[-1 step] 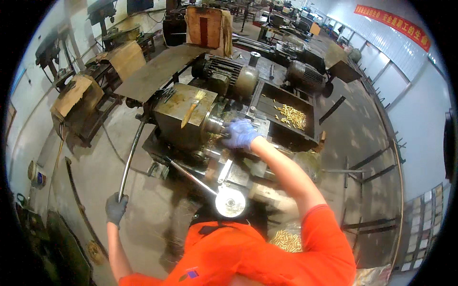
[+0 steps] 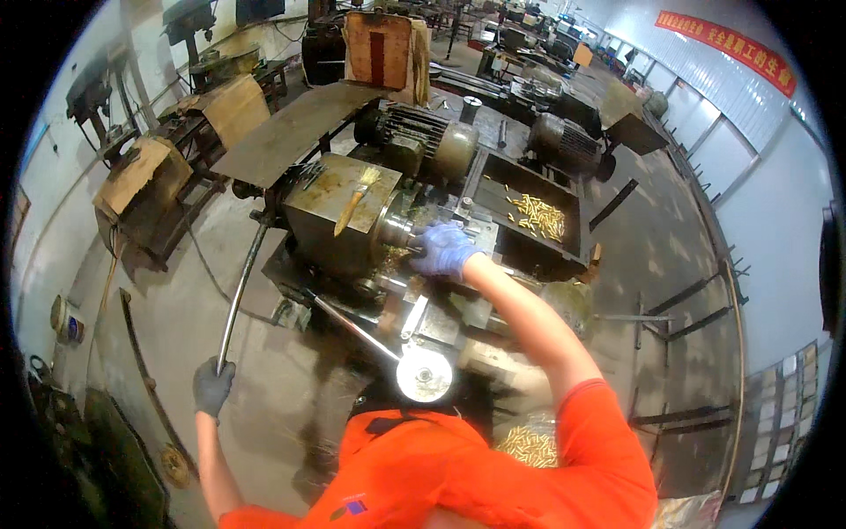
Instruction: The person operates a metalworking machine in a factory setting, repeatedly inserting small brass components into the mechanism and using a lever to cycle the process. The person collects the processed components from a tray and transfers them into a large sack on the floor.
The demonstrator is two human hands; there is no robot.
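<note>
workshop | lathe | electric motors | brass parts tray | concrete floor

I stand on a grey concrete floor, stained and dusty, in a long workshop. To my right runs a pale wall with a red banner high on it and a row of windows letting in daylight. More machines line up toward the far end. To my left sit cardboard boxes on dark benches, and a drill press stands by the white left wall. A flat metal sheet lies ahead of me, with a wooden crate beyond it.
</note>
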